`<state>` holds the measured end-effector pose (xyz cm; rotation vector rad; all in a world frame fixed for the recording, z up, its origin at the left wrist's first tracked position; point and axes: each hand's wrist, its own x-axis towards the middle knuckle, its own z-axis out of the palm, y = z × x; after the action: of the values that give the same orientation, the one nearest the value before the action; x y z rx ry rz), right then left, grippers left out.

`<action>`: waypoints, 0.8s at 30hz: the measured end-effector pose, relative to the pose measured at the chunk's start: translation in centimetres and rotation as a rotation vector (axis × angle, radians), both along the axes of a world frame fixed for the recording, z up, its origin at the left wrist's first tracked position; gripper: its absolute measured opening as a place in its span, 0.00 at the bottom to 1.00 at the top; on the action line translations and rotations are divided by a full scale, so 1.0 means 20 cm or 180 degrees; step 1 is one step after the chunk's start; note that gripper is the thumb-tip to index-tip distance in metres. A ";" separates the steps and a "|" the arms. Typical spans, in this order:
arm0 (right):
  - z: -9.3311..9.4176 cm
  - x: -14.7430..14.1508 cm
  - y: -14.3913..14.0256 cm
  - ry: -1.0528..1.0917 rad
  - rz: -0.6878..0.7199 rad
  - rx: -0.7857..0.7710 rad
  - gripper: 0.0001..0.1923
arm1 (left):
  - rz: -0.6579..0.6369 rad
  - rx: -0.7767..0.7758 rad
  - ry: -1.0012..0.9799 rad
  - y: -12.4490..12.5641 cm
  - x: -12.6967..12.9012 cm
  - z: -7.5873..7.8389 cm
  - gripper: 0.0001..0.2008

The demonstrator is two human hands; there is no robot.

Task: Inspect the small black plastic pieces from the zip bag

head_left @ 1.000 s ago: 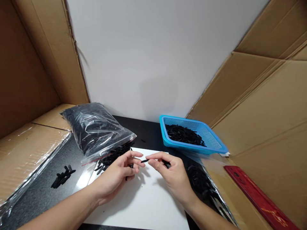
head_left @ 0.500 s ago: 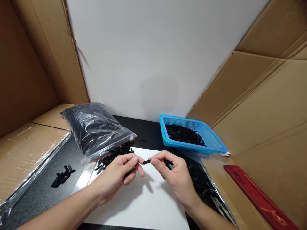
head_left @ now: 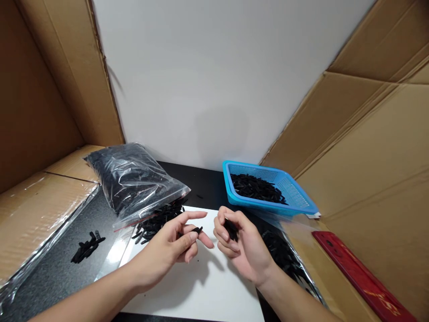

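Over the white board point(head_left: 187, 290) both hands are held up close together, apart from each other. My left hand point(head_left: 179, 241) has its index finger stretched out, while a small black strip point(head_left: 198, 230) sits between the thumb and the other fingers. Curled fingers of my right hand point(head_left: 241, 250) hold several black strips point(head_left: 231, 229) against the palm. Beyond the left hand lies a loose pile of black strips point(head_left: 157, 221), at the mouth of a clear zip bag point(head_left: 134, 174) full of dark pieces.
A blue basket point(head_left: 301, 201) with black strips inside stands at the back right. Left of the board is a small heap of black strips point(head_left: 87, 247). A red object point(head_left: 358, 277) lies at the right. Cardboard walls point(head_left: 378, 147) flank both sides.
The right hand has let go of the strip it pinched by the left fingertips and has turned palm inward. The left hand now holds a strip, its index finger extended.
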<state>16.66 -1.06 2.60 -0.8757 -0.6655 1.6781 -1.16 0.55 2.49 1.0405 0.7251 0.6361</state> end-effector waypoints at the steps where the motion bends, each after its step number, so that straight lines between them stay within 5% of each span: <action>1: 0.00 0.00 0.00 -0.0041 0.0021 -0.0009 0.15 | -0.0003 0.0083 0.0047 0.00 0.00 0.00 0.22; 11: -0.01 -0.01 -0.01 -0.2106 -0.0132 0.1096 0.11 | -0.0029 0.0557 0.0193 0.00 0.00 0.04 0.17; 19: 0.00 0.00 -0.01 -0.2199 -0.0206 0.1123 0.07 | 0.0060 0.0703 0.0180 -0.01 -0.01 0.02 0.15; 24: 0.00 0.01 -0.01 -0.2205 -0.0316 0.1143 0.06 | 0.0185 0.0347 0.0152 0.01 -0.01 0.01 0.14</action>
<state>16.81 -1.19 2.65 -1.2026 -1.3185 1.0936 -1.29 0.75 2.74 1.1414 0.7714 0.7093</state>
